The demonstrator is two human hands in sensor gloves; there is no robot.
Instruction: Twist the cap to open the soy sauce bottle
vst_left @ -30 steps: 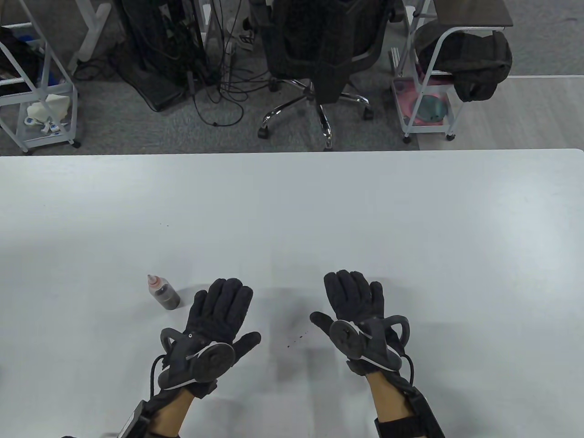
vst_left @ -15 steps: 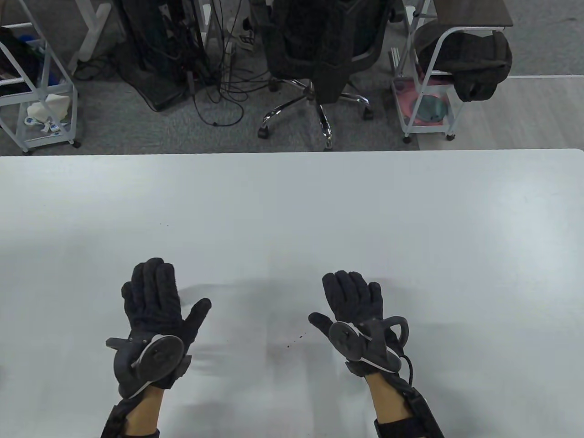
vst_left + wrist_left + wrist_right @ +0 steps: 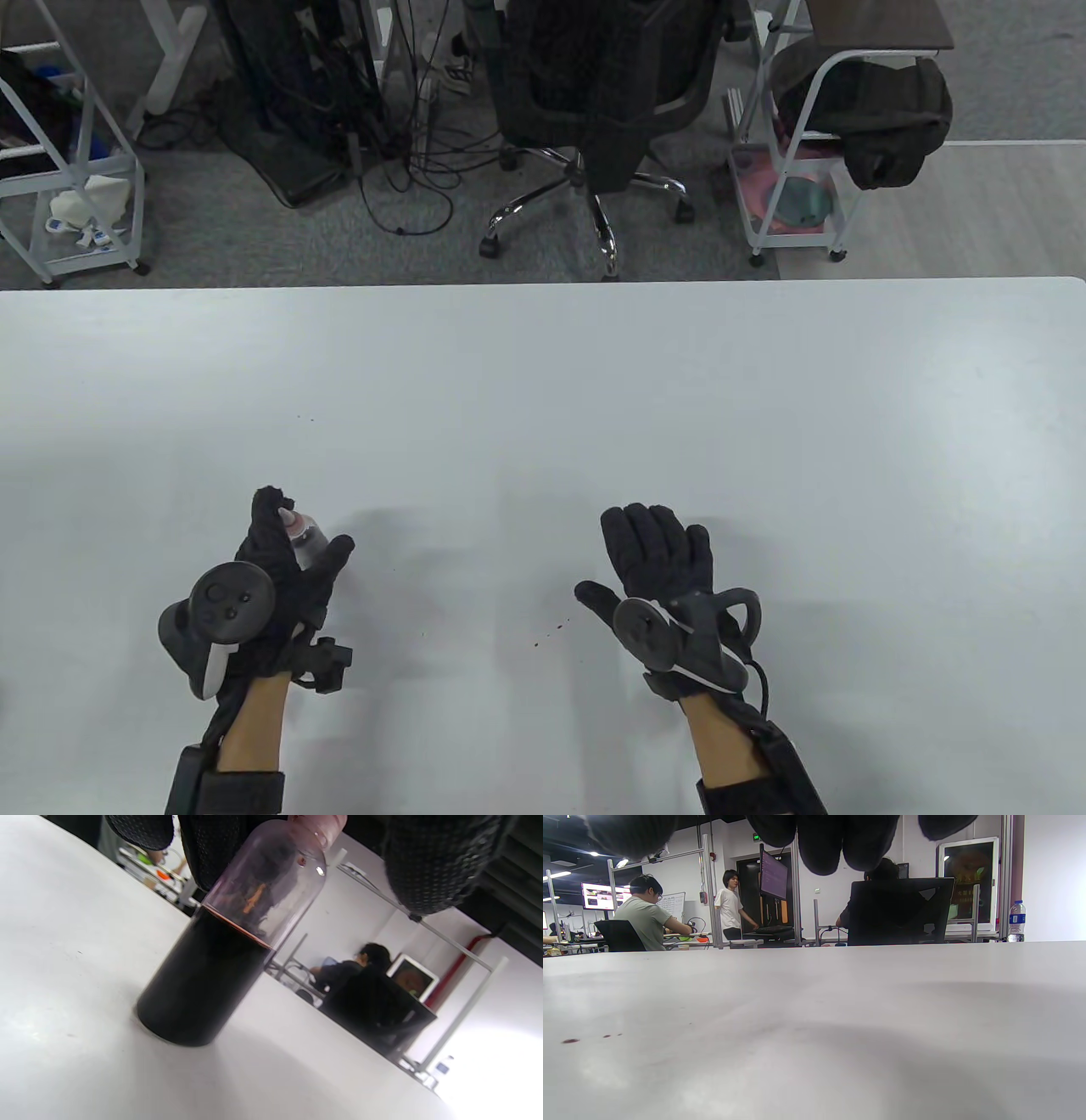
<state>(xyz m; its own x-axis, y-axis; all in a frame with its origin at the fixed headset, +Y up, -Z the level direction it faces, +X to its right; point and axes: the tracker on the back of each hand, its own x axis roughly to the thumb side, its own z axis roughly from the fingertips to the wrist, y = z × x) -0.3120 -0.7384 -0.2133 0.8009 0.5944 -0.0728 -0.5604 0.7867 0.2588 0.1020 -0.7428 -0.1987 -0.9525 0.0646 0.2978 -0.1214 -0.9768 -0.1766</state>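
Observation:
The small clear soy sauce bottle (image 3: 307, 538) with dark sauce and a pale pink cap (image 3: 289, 515) stands upright on the white table (image 3: 543, 382) at the front left. My left hand (image 3: 305, 522) is turned on its side and cups it, fingers behind, thumb to its right. In the left wrist view the bottle (image 3: 212, 976) stands on the table and a gap shows between it and the thumb (image 3: 428, 861). My right hand (image 3: 653, 543) lies flat and empty on the table, palm down, well right of the bottle.
A few small dark drops (image 3: 551, 632) stain the table between the hands and also show in the right wrist view (image 3: 570, 1040). An office chair (image 3: 594, 102), metal racks (image 3: 793, 170) and cables stand beyond the table's far edge.
My left hand has moved left from beside the bottle, passed over it, then turned on its side and curled around it. The right hand has stayed still.

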